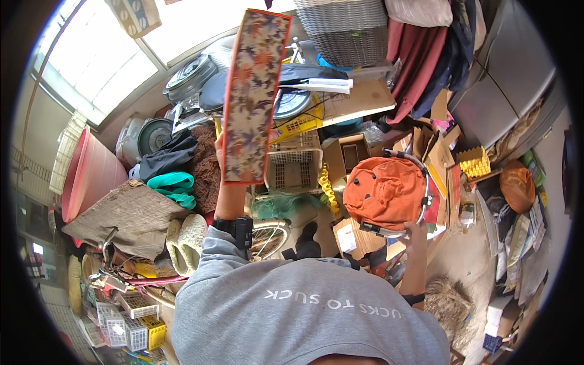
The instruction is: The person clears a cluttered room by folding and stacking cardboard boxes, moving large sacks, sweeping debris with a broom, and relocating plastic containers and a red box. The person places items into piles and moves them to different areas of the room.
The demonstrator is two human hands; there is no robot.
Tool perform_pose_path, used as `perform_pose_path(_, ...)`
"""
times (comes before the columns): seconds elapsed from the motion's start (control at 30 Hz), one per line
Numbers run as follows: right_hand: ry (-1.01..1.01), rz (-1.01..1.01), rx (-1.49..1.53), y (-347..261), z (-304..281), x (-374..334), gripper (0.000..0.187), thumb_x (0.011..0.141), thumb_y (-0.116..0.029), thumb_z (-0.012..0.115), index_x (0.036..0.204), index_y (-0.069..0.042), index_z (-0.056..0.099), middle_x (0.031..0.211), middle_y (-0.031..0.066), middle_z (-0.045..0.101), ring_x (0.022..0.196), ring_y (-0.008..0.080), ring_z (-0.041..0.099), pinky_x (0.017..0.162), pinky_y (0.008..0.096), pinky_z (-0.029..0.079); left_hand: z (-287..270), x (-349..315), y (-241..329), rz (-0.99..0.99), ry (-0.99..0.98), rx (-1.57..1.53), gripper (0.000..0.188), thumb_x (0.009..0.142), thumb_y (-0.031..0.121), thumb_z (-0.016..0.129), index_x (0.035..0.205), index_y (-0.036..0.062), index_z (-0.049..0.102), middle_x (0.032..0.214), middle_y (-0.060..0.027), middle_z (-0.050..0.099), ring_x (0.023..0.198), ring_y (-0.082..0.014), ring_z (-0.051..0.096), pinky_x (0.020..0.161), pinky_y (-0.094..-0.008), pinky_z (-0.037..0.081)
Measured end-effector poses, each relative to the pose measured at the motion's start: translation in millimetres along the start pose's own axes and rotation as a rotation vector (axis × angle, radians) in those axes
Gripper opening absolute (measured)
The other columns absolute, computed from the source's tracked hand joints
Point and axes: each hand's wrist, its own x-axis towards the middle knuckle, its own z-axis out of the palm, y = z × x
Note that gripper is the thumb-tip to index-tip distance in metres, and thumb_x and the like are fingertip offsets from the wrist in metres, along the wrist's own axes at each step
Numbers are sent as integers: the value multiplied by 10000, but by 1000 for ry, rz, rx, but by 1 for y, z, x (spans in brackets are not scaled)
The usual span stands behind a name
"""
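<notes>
My left hand (222, 187), with a black watch on its wrist, holds up a long flat panel (255, 91) with a floral pattern and a red rim. The panel stands nearly upright, and most of the hand is hidden behind its lower end. My right hand (415, 235) grips the curved metal frame under an orange fabric bag (384, 191) at the right. My grey sweatshirt fills the lower middle of the view.
Clutter surrounds me: a wicker basket (348, 31) on top, a white plastic crate (295, 163), cardboard boxes (351, 153), a pink tub (91, 173), pale slippers (185, 240), a bicycle wheel (269, 238), small lattice baskets (131, 316) and a grey cabinet (511, 76).
</notes>
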Motion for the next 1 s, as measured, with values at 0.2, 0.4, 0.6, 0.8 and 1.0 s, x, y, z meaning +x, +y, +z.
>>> perform_pose_path(0.2,54,-65,-140,15,-31,2,720,666,7,639,1337,-25,380,1071,111,612,839,190,640,589,306,556,-14,-18,19,-73,4,14,522,887,382,540,1304,71,492,1227,-104,590,1103,-250,591,904,-421,517)
perform_pose_path(0.4,221,409,-49,93,-70,23,472,691,-84,689,1103,-49,463,828,77,555,728,253,589,654,561,527,-23,-50,12,-106,-33,94,556,892,402,528,1333,67,465,1323,-94,536,1197,-250,538,947,-429,493)
perform_pose_path(0.6,277,643,241,122,-72,6,111,774,-163,629,806,-111,536,678,35,465,660,213,510,872,695,424,-25,-25,-19,-228,-54,99,586,870,417,557,1329,63,473,1315,-92,540,1194,-257,535,946,-448,491)
perform_pose_path(0.8,310,424,470,91,-30,-5,632,796,-397,738,1297,-119,473,1253,127,506,1305,322,380,953,666,374,3,28,-78,-420,-356,238,585,858,418,579,1308,53,499,1256,-106,578,1114,-252,589,887,-410,526)
perform_pose_path(1.0,-103,-69,378,42,27,-68,1120,718,-491,784,1521,-161,77,1471,151,305,1342,273,325,1048,483,345,76,-14,-189,-964,-740,219,604,834,396,594,1323,69,460,1216,-98,572,1101,-240,583,852,-412,529)
